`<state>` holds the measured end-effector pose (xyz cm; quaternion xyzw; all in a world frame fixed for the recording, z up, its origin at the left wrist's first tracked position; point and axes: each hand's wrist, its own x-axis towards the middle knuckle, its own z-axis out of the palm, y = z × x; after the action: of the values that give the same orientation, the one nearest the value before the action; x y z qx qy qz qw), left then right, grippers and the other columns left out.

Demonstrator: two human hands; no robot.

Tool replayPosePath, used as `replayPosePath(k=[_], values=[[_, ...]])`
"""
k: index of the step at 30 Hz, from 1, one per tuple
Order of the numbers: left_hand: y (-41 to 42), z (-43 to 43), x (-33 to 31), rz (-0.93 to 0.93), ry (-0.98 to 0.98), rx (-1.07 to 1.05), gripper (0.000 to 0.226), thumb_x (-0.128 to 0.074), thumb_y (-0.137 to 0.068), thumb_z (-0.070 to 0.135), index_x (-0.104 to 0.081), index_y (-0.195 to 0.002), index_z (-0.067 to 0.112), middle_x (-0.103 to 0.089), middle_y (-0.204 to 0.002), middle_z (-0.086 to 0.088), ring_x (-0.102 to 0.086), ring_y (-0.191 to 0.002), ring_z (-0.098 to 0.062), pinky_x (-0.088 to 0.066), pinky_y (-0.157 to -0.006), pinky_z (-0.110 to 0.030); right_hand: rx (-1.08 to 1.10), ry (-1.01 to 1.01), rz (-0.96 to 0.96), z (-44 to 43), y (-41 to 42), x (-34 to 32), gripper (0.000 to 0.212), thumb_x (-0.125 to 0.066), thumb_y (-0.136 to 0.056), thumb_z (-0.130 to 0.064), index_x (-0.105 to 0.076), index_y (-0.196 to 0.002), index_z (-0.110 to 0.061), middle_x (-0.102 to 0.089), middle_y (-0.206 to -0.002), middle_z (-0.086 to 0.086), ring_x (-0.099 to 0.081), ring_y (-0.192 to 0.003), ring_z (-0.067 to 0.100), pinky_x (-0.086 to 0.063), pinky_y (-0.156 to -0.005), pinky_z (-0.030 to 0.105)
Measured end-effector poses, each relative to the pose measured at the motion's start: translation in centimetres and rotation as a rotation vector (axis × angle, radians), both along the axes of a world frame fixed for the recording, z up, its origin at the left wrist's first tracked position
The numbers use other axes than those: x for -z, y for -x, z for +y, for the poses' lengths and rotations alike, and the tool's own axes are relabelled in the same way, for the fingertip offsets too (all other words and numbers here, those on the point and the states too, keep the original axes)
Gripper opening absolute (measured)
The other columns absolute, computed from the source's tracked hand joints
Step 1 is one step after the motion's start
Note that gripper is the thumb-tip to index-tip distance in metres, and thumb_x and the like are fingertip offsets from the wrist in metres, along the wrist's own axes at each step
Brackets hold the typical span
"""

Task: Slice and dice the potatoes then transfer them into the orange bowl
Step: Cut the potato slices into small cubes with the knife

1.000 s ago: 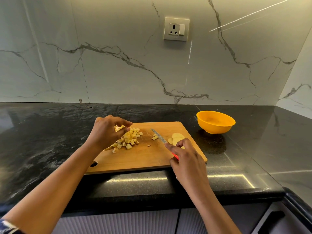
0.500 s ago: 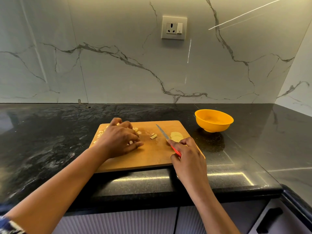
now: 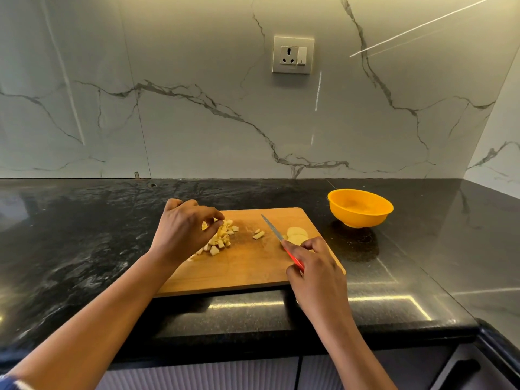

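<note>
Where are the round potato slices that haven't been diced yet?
In the head view, the round slices lie on the right part of the cutting board, just right of the knife blade and beyond the right hand.

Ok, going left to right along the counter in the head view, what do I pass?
Left hand → heap of pale diced potato cubes → two stray potato cubes → red-handled steel knife → round pale potato slices → orange plastic bowl.
</note>
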<state>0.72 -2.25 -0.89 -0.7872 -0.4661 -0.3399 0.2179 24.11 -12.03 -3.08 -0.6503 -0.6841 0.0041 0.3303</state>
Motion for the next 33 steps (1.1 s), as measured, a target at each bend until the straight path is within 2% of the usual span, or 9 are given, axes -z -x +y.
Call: replayPosePath(k=[2, 4, 6, 8, 11, 17, 20, 26, 33], values=[[-0.5, -0.1, 0.0, 0.017, 0.055, 0.023, 0.017, -0.065, -0.084, 0.038, -0.072, -0.093, 0.026, -0.071, -0.082, 0.007, -0.063, -0.076, -0.015, -0.037, -0.078, -0.037, -0.001, 0.003, 0.003, 0.1, 0.0, -0.1, 0.048, -0.052, -0.096, -0.027, -0.042, -0.140, -0.041, -0.028, -0.106, -0.016, -0.037, -0.089, -0.001, -0.033, -0.070, 0.012], [-1.8, 0.1, -0.1, 0.095, 0.204, 0.018, 0.029, -0.053, -0.089, 0.048, -0.067, -0.108, 0.030, -0.068, -0.106, 0.008, -0.058, -0.100, -0.013, -0.033, -0.090, -0.036, -0.004, 0.009, 0.016, 0.1, 0.0, -0.1, 0.048, -0.052, -0.096, -0.027, -0.042, -0.140, -0.041, -0.028, -0.106, -0.016, -0.036, -0.090, -0.001, -0.033, -0.071, 0.012], [-3.6, 0.8, -0.3, 0.247, 0.354, -0.012, 0.041, -0.043, -0.092, 0.053, -0.053, -0.128, 0.036, -0.057, -0.129, 0.009, -0.048, -0.119, -0.011, -0.029, -0.100, -0.037, -0.010, 0.019, 0.036, 0.2, -0.1, -0.1, 0.048, -0.053, -0.096, -0.027, -0.043, -0.140, -0.042, -0.029, -0.107, -0.016, -0.037, -0.090, -0.001, -0.034, -0.071, 0.013], [-5.7, 1.7, -0.5, 0.350, 0.442, -0.042, 0.048, -0.038, -0.094, 0.055, -0.039, -0.138, 0.037, -0.050, -0.137, 0.005, -0.042, -0.126, -0.013, -0.028, -0.103, -0.038, -0.012, 0.027, 0.062, 0.3, -0.2, -0.1, 0.048, -0.053, -0.095, -0.027, -0.043, -0.139, -0.043, -0.031, -0.108, -0.016, -0.040, -0.091, 0.000, -0.037, -0.073, 0.013], [-7.8, 3.1, -1.0, 0.394, 0.468, -0.079, 0.046, -0.036, -0.096, 0.051, -0.044, -0.137, 0.032, -0.057, -0.129, 0.002, -0.049, -0.116, -0.014, -0.031, -0.099, -0.034, -0.014, 0.029, 0.075, 0.3, -0.3, -0.1, 0.048, -0.054, -0.095, -0.026, -0.044, -0.139, -0.043, -0.033, -0.111, -0.016, -0.041, -0.093, 0.000, -0.038, -0.075, 0.014], [-7.5, 3.9, -0.7, 0.293, 0.435, -0.001, 0.032, -0.046, -0.095, 0.044, -0.064, -0.118, 0.031, -0.066, -0.114, 0.011, -0.056, -0.098, -0.005, -0.035, -0.092, -0.025, -0.028, 0.039, 0.052, 0.5, -0.3, -0.1, 0.048, -0.052, -0.096, -0.027, -0.042, -0.139, -0.044, -0.030, -0.108, -0.019, -0.039, -0.092, 0.000, -0.036, -0.067, 0.013], [-7.1, 3.7, -0.5, 0.267, 0.413, 0.037, 0.029, -0.048, -0.095, 0.042, -0.066, -0.116, 0.030, -0.066, -0.114, 0.011, -0.057, -0.098, -0.005, -0.038, -0.092, -0.023, -0.031, 0.036, 0.057, 0.5, -0.2, 0.0, 0.047, -0.052, -0.096, -0.027, -0.043, -0.139, -0.045, -0.030, -0.108, -0.019, -0.040, -0.090, 0.000, -0.037, -0.061, 0.008], [-6.7, 3.0, -0.5, 0.241, 0.406, 0.033, 0.028, -0.051, -0.093, 0.046, -0.066, -0.112, 0.032, -0.067, -0.109, 0.013, -0.057, -0.093, -0.002, -0.042, -0.089, -0.022, -0.030, 0.028, 0.053, 0.3, -0.3, 0.0, 0.047, -0.052, -0.095, -0.028, -0.043, -0.138, -0.045, -0.031, -0.108, -0.018, -0.041, -0.089, 0.000, -0.039, -0.064, 0.007], [-5.7, 1.2, -0.9, 0.182, 0.436, 0.013, 0.036, -0.054, -0.088, 0.052, -0.060, -0.119, 0.036, -0.065, -0.108, 0.012, -0.055, -0.095, -0.005, -0.035, -0.087, -0.026, -0.054, 0.019, 0.063, 0.2, -0.2, 0.0, 0.046, -0.052, -0.095, -0.027, -0.046, -0.137, -0.043, -0.033, -0.105, -0.018, -0.043, -0.081, -0.001, -0.037, -0.062, 0.007]])
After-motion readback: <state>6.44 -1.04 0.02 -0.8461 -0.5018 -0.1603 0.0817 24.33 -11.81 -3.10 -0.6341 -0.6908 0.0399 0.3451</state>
